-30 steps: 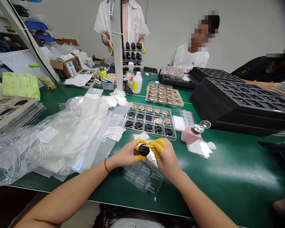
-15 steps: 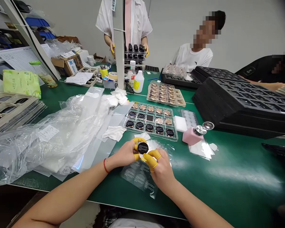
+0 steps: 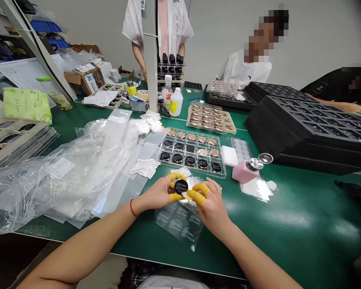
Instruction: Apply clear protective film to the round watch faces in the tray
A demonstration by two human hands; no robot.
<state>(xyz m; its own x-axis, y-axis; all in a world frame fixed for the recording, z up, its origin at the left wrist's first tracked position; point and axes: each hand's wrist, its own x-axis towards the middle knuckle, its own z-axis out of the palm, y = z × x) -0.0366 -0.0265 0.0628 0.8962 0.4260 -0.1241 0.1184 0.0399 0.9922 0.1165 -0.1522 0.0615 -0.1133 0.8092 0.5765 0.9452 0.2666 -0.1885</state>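
A: What are the hands doing, and where is the part sitting?

B: The left hand [image 3: 162, 193] is gripping the black-faced watch head [image 3: 181, 186] by its edge, between thumb and fingers in yellow finger cots [image 3: 178, 176]. The right hand [image 3: 212, 200] is pinching a small white slip [image 3: 185, 195] at the lower right of the face. Whether the slip is touching the face, I cannot tell. Both hands are working above a clear sheet [image 3: 179, 224] of printed rounds, on the near side of the surface [image 3: 289, 224].

A: Which faults are threatening?

B: Three, in my judgement. Dropping: the left hand is holding only the rim, so a sideways push from the right could be twisting the watch head free. Marking: a slip catching at the edge could be scratching or creasing the printed face. Contamination: crumpled tissue [image 3: 144, 168] is lying loose nearby and could be shedding lint.

A: Any spill hazard?

B: Yes. The pink pump bottle [image 3: 243, 172] is standing right of the clear tray [image 3: 222, 175]; a wide swing of the right hand could be tipping it.
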